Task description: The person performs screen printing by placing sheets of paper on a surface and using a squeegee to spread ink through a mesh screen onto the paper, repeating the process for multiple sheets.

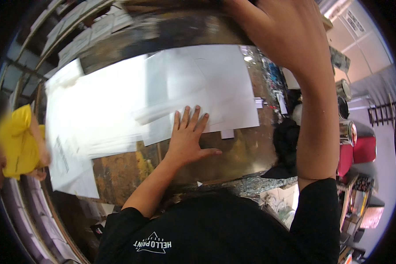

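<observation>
My left hand (187, 143) lies flat with fingers spread, its fingertips on the near edge of overlapping white paper sheets (231, 79). Nothing is in it. The sheets stretch leftward across a stained, paint-marked table (118, 174), and glare washes out much of their surface. My right hand (286, 33) is raised high over the far right of the table. Its thumb side shows, but the other fingers run out past the upper edge, so what they hold, if anything, is hidden. Small white tabs (227, 133) stick out under the right-hand sheet.
At the far left stands a person in a yellow shirt (22, 141), beside racks (35, 48). A bunched black cloth (287, 143) lies at the table's right end. Beyond my right arm are metal cans (347, 133) and a red chair (364, 149).
</observation>
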Demonstrator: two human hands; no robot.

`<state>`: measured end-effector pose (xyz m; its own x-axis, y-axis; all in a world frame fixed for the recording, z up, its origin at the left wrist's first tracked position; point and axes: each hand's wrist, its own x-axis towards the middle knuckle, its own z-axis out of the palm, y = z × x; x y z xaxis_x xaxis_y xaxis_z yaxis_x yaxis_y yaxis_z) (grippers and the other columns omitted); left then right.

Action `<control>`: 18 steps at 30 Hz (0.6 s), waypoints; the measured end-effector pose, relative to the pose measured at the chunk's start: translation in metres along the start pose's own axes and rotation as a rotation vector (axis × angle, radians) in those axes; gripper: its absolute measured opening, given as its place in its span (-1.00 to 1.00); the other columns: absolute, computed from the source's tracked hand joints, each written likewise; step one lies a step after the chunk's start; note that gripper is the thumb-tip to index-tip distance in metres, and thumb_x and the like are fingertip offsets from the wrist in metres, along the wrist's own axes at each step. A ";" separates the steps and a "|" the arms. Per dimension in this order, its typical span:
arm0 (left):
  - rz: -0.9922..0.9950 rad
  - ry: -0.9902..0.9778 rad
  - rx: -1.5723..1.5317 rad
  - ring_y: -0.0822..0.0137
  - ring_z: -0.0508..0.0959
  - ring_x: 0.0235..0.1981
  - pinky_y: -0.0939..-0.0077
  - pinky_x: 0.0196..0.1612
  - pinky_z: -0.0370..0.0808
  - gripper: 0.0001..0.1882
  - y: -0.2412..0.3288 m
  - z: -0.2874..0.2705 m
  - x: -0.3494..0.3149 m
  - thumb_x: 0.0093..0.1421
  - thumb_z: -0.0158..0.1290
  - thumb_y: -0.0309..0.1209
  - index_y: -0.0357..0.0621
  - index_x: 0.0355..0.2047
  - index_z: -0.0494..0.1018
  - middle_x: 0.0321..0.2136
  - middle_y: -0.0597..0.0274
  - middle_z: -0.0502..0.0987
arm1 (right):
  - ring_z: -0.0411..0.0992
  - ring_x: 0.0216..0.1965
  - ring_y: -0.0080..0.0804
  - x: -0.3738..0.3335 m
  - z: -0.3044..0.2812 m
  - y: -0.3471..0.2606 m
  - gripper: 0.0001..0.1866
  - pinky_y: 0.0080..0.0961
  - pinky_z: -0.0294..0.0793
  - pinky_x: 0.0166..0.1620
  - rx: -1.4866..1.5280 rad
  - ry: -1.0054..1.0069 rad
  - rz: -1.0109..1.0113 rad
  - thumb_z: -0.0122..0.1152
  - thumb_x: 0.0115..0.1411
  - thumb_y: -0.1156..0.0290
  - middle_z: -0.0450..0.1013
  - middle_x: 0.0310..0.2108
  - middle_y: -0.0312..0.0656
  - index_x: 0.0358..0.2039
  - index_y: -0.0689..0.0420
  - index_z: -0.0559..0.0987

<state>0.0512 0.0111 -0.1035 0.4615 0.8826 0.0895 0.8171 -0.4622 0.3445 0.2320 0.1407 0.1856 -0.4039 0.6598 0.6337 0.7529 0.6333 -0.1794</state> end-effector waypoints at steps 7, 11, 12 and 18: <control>0.129 -0.091 -0.012 -0.26 -0.06 0.54 -0.38 0.52 -0.30 0.33 0.070 0.033 0.066 -0.07 0.05 0.65 -0.11 0.47 0.21 0.52 -0.14 0.04 | 0.33 -0.63 -0.47 -0.012 -0.020 0.009 -0.35 -0.52 0.34 -0.52 -0.047 -0.059 -0.011 -0.07 0.46 -0.18 0.43 -0.64 -0.27 -0.50 0.14 0.57; 0.186 0.066 -0.020 -0.27 0.11 0.46 -0.51 0.47 -0.23 0.27 0.071 0.043 0.064 -0.06 0.00 0.65 -0.18 0.35 0.38 0.42 -0.18 0.22 | 0.33 -0.61 -0.46 -0.016 -0.018 0.012 -0.36 -0.49 0.35 -0.51 -0.032 -0.088 -0.025 -0.07 0.46 -0.17 0.43 -0.64 -0.26 -0.49 0.14 0.56; 0.181 0.056 -0.007 -0.27 0.12 0.46 -0.51 0.47 -0.23 0.26 0.070 0.043 0.061 -0.05 -0.01 0.65 -0.17 0.35 0.38 0.41 -0.17 0.22 | 0.33 -0.61 -0.46 -0.017 -0.014 0.011 -0.36 -0.49 0.35 -0.51 -0.020 -0.098 -0.032 -0.07 0.46 -0.17 0.43 -0.63 -0.26 -0.49 0.14 0.56; 0.239 0.027 0.018 -0.25 0.07 0.49 -0.50 0.48 -0.25 0.25 0.078 0.045 0.062 -0.07 0.04 0.64 -0.07 0.40 0.32 0.44 -0.13 0.19 | 0.34 -0.58 -0.45 -0.015 -0.038 -0.014 -0.37 -0.45 0.36 -0.49 -0.068 -0.121 -0.015 -0.08 0.46 -0.15 0.43 -0.62 -0.24 -0.48 0.13 0.56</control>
<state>0.1594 0.0259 -0.1131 0.6334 0.7497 0.1919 0.6918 -0.6596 0.2938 0.2477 0.1066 0.2074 -0.4722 0.6970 0.5396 0.7780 0.6174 -0.1167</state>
